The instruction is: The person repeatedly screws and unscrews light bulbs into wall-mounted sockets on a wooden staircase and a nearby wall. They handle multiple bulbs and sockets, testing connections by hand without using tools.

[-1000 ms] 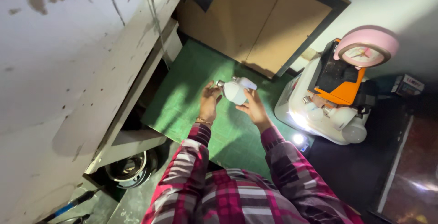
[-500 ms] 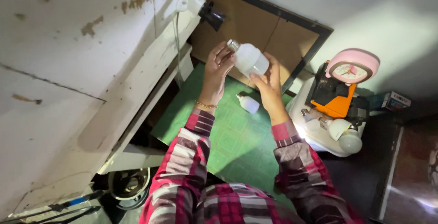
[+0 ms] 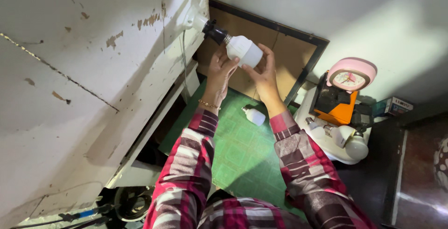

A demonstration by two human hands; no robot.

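Both hands are reaching up to a white light bulb (image 3: 243,50) sitting at a black socket (image 3: 215,32) on the peeling white wall (image 3: 93,70). The left hand (image 3: 220,70) is cupping the bulb from below, its fingers (image 3: 232,62) touching the bulb's neck; the right hand (image 3: 262,72) is gripping the wider end. Below, another white bulb (image 3: 254,115) is lying on the green floor mat (image 3: 233,149). Further right, more bulbs (image 3: 343,138) are lying beside an orange box (image 3: 337,105) and a pink clock (image 3: 350,76).

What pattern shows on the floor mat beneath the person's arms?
Green floor mat with a square grid pattern, seen in the head view.
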